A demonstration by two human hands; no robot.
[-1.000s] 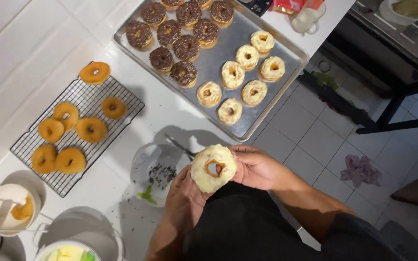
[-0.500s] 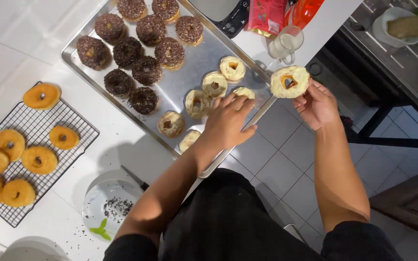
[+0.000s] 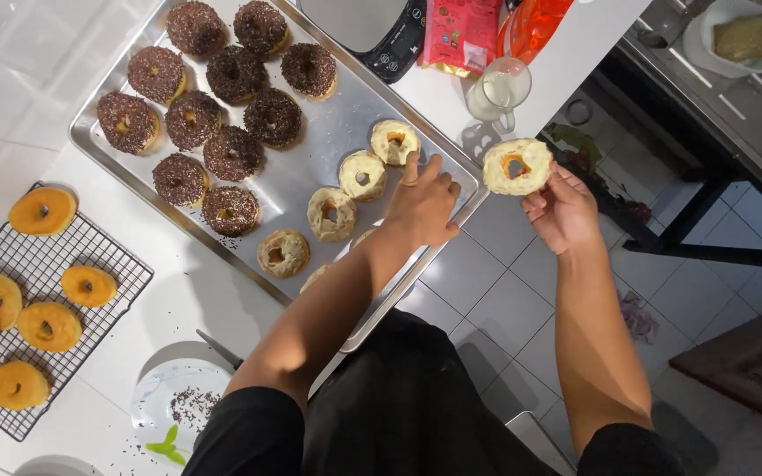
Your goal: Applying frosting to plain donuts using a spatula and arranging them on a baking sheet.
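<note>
My right hand [image 3: 562, 210] holds a white-glazed ring doughnut [image 3: 516, 166] up by its edge, just past the right corner of a metal baking tray [image 3: 310, 159]. My left hand [image 3: 422, 208] lies palm down on the tray, fingers apart. Its fingertips touch a white-glazed doughnut [image 3: 394, 141] and it partly covers another. More white-glazed doughnuts [image 3: 331, 214] sit in a loose row on the tray's near side. Several chocolate-sprinkled doughnuts [image 3: 222, 97] fill the far left part.
A wire cooling rack [image 3: 125, 264] at the left carries several plain golden doughnuts [image 3: 46, 326]. A white plate with dark sprinkles [image 3: 178, 401] sits near my body. A glass cup [image 3: 500, 88], kitchen scale [image 3: 372, 26] and red packet [image 3: 460, 31] stand behind the tray. Tiled floor lies to the right.
A second ago both hands held the glazed doughnut over the plate. My right hand has carried it up beside the tray's corner, and my left hand has let go and reached onto the tray.
</note>
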